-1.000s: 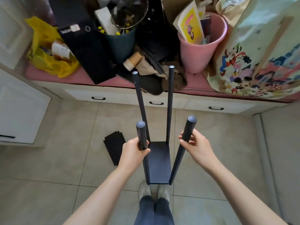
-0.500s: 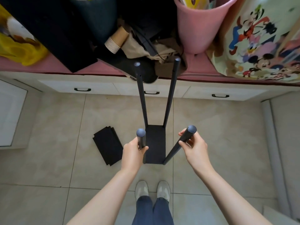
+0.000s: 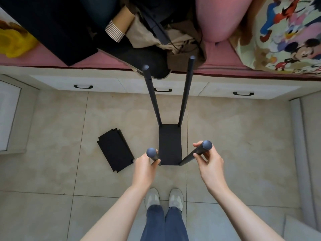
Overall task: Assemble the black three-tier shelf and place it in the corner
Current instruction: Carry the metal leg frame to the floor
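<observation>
Shifted farther from the shoes (image 3: pixel 152 197), the shelf frame (image 3: pixel 170 145) stands; left hand (image 3: pixel 144 168) and right hand (image 3: pixel 210 162) curl around its near posts (image 3: pixel 188 159).

Both forearms reach forward and down; the left hand (image 3: pixel 145 165) and right hand (image 3: pixel 209 160) each grip a pole.

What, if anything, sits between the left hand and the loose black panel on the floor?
Nothing visible: only bare tile lies between them. The loose panel lies flat, left of the frame's bottom shelf. The left hand grips the near-left pole, the right hand the near-right pole, so a hand must let go first.
</observation>
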Available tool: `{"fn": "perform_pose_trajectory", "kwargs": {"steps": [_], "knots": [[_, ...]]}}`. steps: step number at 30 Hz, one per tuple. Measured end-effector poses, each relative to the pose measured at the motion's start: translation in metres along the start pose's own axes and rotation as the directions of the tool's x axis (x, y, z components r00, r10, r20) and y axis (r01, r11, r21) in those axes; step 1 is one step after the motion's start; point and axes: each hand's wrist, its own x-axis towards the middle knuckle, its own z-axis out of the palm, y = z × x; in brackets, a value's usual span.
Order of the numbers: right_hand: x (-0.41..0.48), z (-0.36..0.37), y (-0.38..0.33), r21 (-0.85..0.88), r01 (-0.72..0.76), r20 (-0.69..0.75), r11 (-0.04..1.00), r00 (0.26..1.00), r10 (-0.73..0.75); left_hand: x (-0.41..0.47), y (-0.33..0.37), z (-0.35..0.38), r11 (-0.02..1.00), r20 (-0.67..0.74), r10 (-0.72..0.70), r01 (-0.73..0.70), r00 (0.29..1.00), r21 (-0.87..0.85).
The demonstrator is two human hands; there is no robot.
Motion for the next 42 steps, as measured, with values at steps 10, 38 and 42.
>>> {"fn": "perform_pose_trajectory", "kwargs": {"steps": [10,38,42], "knots": [[-0.031,-0.016,0.023,-0.093,-0.06,0.01,0.994,0.998,0.061,-0.046,-0.028,0.008,0.998,0.08,0.067,-0.066,0.995,-0.011],[-0.085,-0.058,0.014,-0.631,0.011,0.333,0.776,0.907,0.258,-0.105,-0.037,-0.01,0.933,0.234,0.115,-0.185,0.965,0.307],[-0.1,-0.066,-0.022,-0.733,0.112,0.353,0.671,0.906,0.235,-0.139,-0.019,-0.039,0.932,0.226,0.108,-0.177,0.968,0.315]]}}
